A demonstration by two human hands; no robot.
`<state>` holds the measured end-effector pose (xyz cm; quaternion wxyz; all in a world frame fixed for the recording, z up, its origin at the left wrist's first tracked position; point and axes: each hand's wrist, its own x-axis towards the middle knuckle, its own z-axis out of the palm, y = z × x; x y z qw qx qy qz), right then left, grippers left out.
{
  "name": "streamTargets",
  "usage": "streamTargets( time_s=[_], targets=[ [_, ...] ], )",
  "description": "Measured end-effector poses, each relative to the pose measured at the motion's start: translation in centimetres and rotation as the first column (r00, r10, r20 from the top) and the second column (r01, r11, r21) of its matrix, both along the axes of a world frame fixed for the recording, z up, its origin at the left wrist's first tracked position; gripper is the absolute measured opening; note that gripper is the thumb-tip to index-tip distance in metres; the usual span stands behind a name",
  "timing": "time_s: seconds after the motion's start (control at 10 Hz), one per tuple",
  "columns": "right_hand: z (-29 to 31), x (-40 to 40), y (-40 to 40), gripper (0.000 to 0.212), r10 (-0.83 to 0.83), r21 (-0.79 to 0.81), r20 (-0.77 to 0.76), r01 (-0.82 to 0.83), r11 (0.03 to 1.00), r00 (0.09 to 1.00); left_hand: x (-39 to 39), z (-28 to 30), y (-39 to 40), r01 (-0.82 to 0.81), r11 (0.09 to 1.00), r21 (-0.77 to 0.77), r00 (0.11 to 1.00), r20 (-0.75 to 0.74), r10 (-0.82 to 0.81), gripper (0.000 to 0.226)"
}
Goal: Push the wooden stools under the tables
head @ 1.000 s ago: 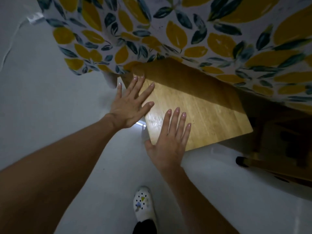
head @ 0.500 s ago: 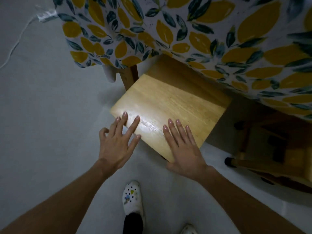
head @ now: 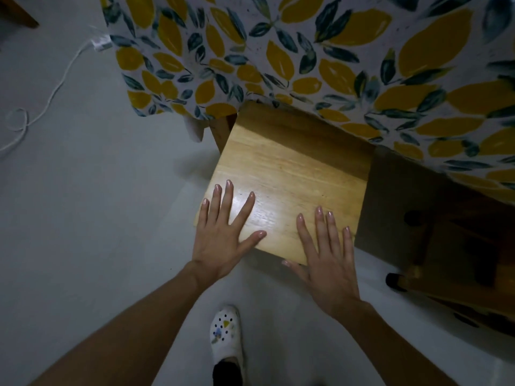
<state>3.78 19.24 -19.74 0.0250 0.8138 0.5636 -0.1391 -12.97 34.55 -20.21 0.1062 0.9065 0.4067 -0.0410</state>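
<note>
A light wooden stool [head: 292,174] stands on the floor with its far part under the table, which is covered by a white cloth with yellow lemons and dark leaves [head: 306,59]. My left hand [head: 223,232] lies flat on the stool's near left corner, fingers spread. My right hand [head: 326,254] lies flat on the near right corner, thumb hooked over the near edge. Neither hand grips anything. The stool's legs are hidden below the seat.
A table leg [head: 220,132] stands just left of the stool. A second wooden stool [head: 446,274] sits in shadow under the table at right. A white cable [head: 47,104] trails over the grey floor at left. My white shoe [head: 225,335] is below.
The stool has turned so its sides run more squarely toward the table. Both hands slid from its left side onto the two near corners, spreading apart.
</note>
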Motion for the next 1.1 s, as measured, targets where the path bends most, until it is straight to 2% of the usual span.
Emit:
streamTargets(
  time_s=[0.2,0.4,0.5,0.7,0.9,1.0,1.1],
  targets=[
    [-0.4,1.9,5.3,0.083,-0.033,0.009,-0.015,0.033,0.999,0.999,2.2,-0.3,6.0,0.045,0.999,0.013,0.998,0.032,-0.046,0.073],
    [0.1,3.4,9.9,0.079,-0.051,-0.033,-0.034,0.05,0.998,0.998,4.0,-0.5,11.3,0.08,0.996,-0.049,0.997,0.028,-0.078,0.072],
    [0.4,3.3,11.5,0.08,-0.07,-0.081,-0.06,0.065,0.995,0.996,4.2,-0.5,13.2,0.105,0.991,-0.079,0.994,0.022,-0.103,0.071],
    [0.4,2.9,12.3,0.08,-0.091,-0.076,-0.075,0.085,0.993,0.993,4.3,-0.4,14.8,0.153,0.98,-0.124,0.988,-0.007,-0.156,0.072],
    [1.9,3.6,12.7,0.082,-0.093,-0.182,-0.169,0.062,0.981,0.981,5.2,0.6,14.9,0.145,0.977,-0.157,0.964,-0.2,-0.175,0.071],
    [4.5,4.6,13.5,0.082,-0.144,-0.297,-0.293,0.054,0.954,0.945,6.4,4.4,15.6,0.074,0.942,-0.328,0.928,-0.323,-0.185,0.066],
    [7.3,4.3,12.6,0.084,-0.205,-0.238,-0.382,0.118,0.964,0.901,6.8,7.3,14.3,0.01,0.922,-0.387,0.909,-0.38,-0.17,0.064]
  ],
)
